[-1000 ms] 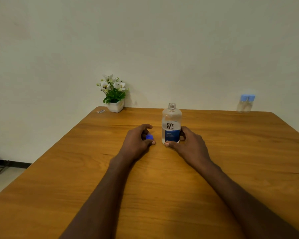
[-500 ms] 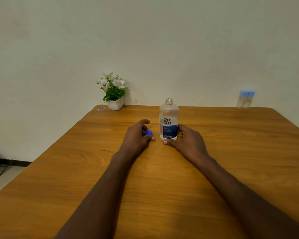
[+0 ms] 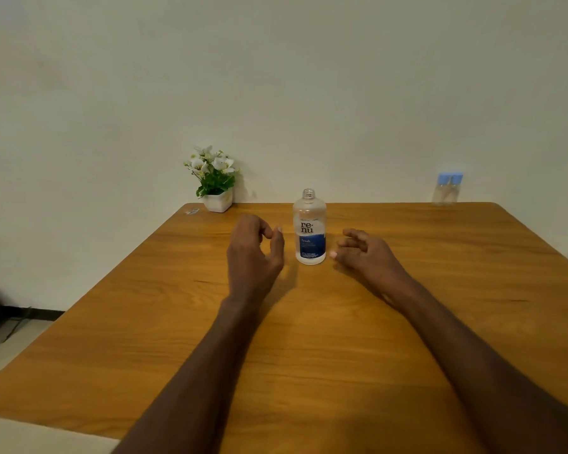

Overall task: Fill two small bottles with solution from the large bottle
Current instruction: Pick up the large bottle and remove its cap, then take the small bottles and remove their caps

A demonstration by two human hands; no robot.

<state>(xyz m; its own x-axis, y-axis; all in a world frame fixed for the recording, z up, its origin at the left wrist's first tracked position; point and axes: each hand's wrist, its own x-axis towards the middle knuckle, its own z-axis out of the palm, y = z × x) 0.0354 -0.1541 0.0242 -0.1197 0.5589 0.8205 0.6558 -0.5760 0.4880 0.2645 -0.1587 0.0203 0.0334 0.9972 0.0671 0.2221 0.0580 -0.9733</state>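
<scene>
The large clear bottle [image 3: 309, 231] with a blue and white label stands upright and uncapped on the wooden table [image 3: 309, 348], mid-far. My left hand [image 3: 251, 257] hovers just left of it, fingers loosely curled, thumb up, with nothing visible in it. To the bottle's right is my right hand [image 3: 366, 257], also loosely curled and a short gap away from it. Two small clear bottles [image 3: 446, 190] with light blue caps stand side by side at the table's far right edge by the wall. The large bottle's blue cap is not visible.
A small white pot of white flowers [image 3: 215, 185] sits at the far left corner, with a tiny clear scrap [image 3: 192, 211] beside it. A pale wall runs behind the table. Floor and dark cables show at the left.
My right hand has let go of the large bottle and drawn back to the right. My left hand has lifted off the table, and the blue cap it covered is out of sight.
</scene>
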